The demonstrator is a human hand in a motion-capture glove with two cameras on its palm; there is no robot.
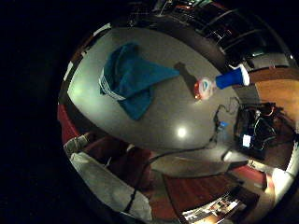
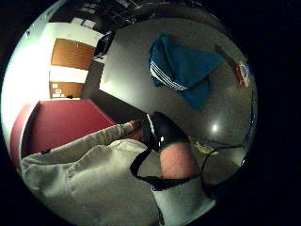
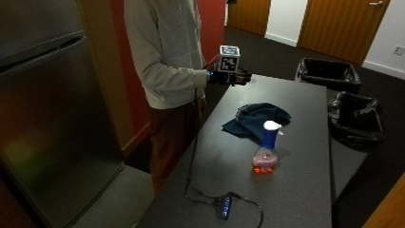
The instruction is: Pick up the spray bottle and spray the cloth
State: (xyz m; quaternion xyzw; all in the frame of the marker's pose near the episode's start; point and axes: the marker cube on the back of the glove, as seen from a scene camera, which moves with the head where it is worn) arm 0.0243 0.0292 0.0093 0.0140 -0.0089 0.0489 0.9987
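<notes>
A: Nearest the cam?
B: USB hub (image 3: pixel 225 207) w/ cable, on the table (image 3: pixel 297 190) edge. Then the spray bottle (image 3: pixel 266 154), upright mid-table, nozzle up — prob. stood so it's easy to grab by the neck.
A: Cloth?
B: Blue cloth (image 3: pixel 256 118) just beyond, bunched flat — looks set as the spray target.
A: Hand?
B: Gloved right hand (image 3: pixel 233 77) hangs over the far table end, holding nothing; can't tell if fingers are curled. Bottle's well apart from it, cloth lies between.
</notes>
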